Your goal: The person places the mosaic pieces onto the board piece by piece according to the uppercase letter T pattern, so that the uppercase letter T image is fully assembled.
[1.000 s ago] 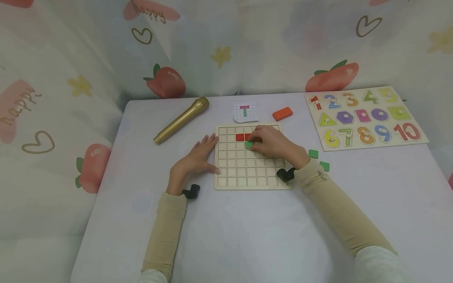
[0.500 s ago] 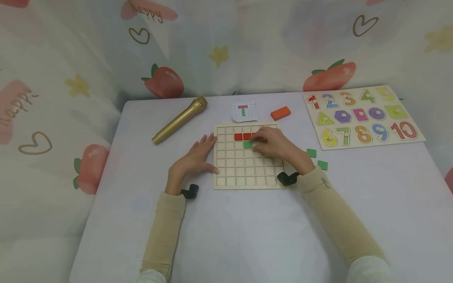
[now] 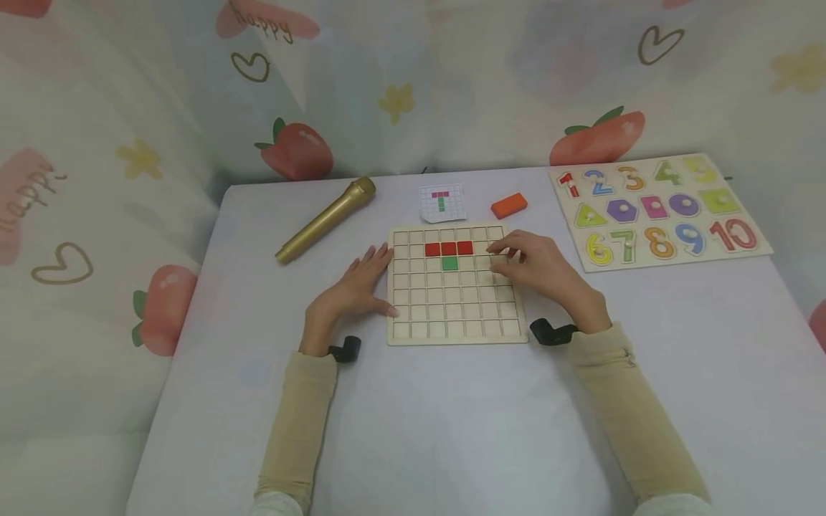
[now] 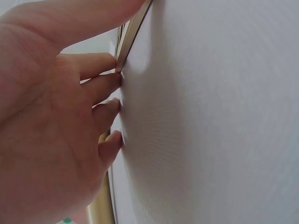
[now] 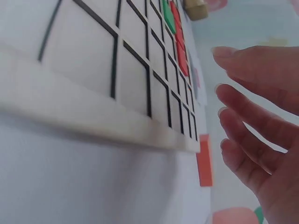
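A wooden grid board (image 3: 419, 328) lies on the table, holding a row of three red tiles (image 3: 449, 249) with one green tile (image 3: 449, 263) under the middle one. My left hand (image 3: 351, 290) rests against the board's left edge, fingers spread and thumb at its lower left side; the left wrist view shows its fingertips (image 4: 112, 105) on the table beside the board's edge. Above the board's right side, my right hand (image 3: 545, 269) is held with fingers slightly bent and apart; in the right wrist view nothing is between its thumb and fingers (image 5: 238, 121).
Behind the board lies a card with a coloured T pattern (image 3: 442, 203), with an orange block (image 3: 509, 206) to its right. A gold microphone (image 3: 325, 221) is at the back left. At the right lies a number and shape puzzle (image 3: 658, 252).
My right hand has let go and moved right, away from the tiles, uncovering the third red tile. Its arm now hides the two loose green tiles seen before. My left hand has stayed on the board.
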Tool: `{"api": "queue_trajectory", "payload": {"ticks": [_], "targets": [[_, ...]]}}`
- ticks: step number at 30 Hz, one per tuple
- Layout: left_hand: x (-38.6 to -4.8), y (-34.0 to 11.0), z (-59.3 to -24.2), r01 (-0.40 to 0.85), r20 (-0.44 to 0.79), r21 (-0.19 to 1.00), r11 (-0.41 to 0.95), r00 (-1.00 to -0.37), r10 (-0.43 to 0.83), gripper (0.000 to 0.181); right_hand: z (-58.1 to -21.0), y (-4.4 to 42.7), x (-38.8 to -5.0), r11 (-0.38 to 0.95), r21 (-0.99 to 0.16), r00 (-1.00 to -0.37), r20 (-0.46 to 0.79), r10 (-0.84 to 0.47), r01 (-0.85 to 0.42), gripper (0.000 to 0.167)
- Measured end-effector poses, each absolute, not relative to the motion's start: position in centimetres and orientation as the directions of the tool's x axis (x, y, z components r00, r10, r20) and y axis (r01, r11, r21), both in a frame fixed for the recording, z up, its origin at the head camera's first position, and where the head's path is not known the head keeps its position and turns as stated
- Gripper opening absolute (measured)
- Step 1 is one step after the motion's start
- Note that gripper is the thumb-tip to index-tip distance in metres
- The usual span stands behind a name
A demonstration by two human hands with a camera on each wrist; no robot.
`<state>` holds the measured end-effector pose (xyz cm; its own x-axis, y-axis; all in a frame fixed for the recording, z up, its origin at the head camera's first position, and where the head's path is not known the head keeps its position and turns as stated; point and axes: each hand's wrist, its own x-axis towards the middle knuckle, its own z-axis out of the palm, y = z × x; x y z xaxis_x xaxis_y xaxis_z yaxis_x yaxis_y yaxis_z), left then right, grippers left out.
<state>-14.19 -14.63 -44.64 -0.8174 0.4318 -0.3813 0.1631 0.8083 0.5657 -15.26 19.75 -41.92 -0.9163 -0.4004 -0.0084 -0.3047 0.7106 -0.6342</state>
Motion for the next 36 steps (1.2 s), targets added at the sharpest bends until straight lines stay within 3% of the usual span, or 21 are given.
{"api": "queue_trajectory", "payload": {"ticks": [18, 36], "targets": [[-14.2, -14.1, -44.3, 0.183, -0.381, 0.556, 0.811, -0.811, 0.444, 0.118, -41.4, 26.5, -14.2, 0.791, -0.608, -0.986, -0.085, -0.147, -0.065, 0.033], [-14.2, -14.8, -44.4, 0.16, -0.384, 0.572, 0.805, -0.815, 0.435, 0.119, -43.1, 30.8, -14.9, 0.776, -0.62, -0.927, -0.348, -0.141, 0.115, 0.051]]}}
